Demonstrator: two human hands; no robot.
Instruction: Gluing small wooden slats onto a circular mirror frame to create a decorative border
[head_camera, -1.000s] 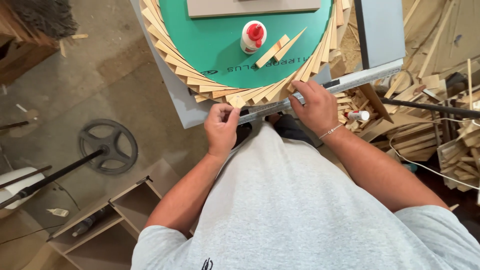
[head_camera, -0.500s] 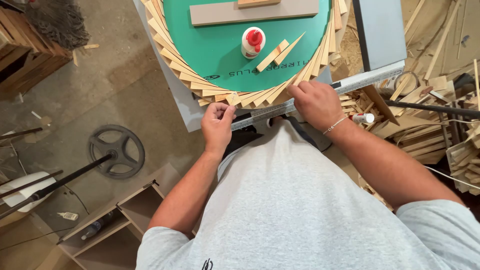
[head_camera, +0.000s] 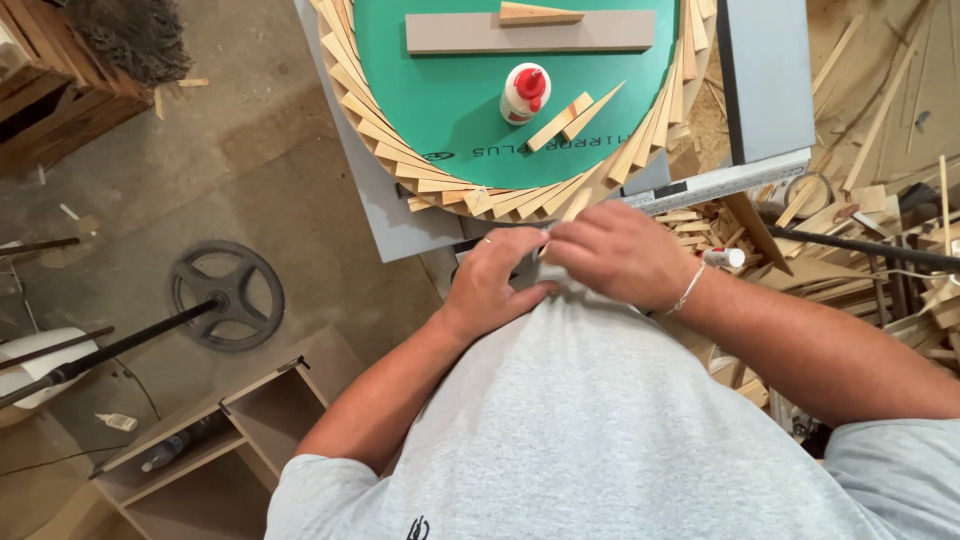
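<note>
My left hand (head_camera: 492, 282) and my right hand (head_camera: 618, 255) meet in front of my grey shirt, just below the near edge of the grey table (head_camera: 400, 225). Their fingertips touch, and the fingers hide whether anything is held between them. My right wrist wears a thin bracelet. On the table lies a green round disc (head_camera: 450, 90) with a ring of pale wooden wedges (head_camera: 375, 130) laid around its rim. A white glue bottle (head_camera: 523, 93) with a red cap lies on the disc beside two loose wedges (head_camera: 572, 119).
A grey board (head_camera: 530, 32) with one wedge on top lies across the far part of the disc. A heap of wood offcuts (head_camera: 860, 210) fills the right side. On the floor at left are a black wheel on a rod (head_camera: 226, 294), a low shelf unit (head_camera: 220, 440) and a wooden crate (head_camera: 50, 90).
Both hands have left the ring of wedges at the table's edge and drawn back together against my shirt. The view has shifted, so more of the disc shows.
</note>
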